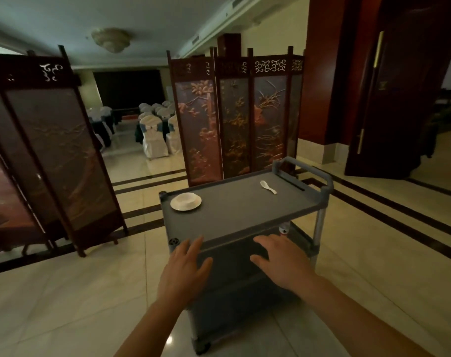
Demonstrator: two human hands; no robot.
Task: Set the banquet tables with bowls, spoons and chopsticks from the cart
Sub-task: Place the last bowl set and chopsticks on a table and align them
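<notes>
— Two hands only in the head view, low in the frame. The left hand (185, 266) lies spread wide, fingers flat over the near edge of the cart (245, 215); the right hand (281, 258) is spread the same way, just right of it on the same edge. Neither holds anything.

— And the tableware?

— On the cart's grey top shelf, centre of the frame. An upturned white bowl sitting on a saucer (185, 201) is at the shelf's left side; a white spoon (268, 187) lies toward the far right corner, well apart from it. I can't see any chopsticks. Something small with a red and white label sits on the shelf below, too dim to name.

— How will those handle?

— They look like glazed ceramic, so I'd judge them light, stiff, slick and easy to chip. I'd take the saucer by its rim with a thumb steadying the bowl, because nothing seems to fix the two together. The spoon I'd pinch at its handle.

— The cart itself?

— Plastic, on wheels, on a polished tile floor (64, 292). It should roll easily, and loose crockery may slide on that smooth shelf.

— Where are the tables?

— Upper left of centre, through the gap between the carved folding screens (234, 124), are covered chairs (152, 135) with blue sashes around dark-clothed worktops. My guess is the cart goes through that gap.
</notes>
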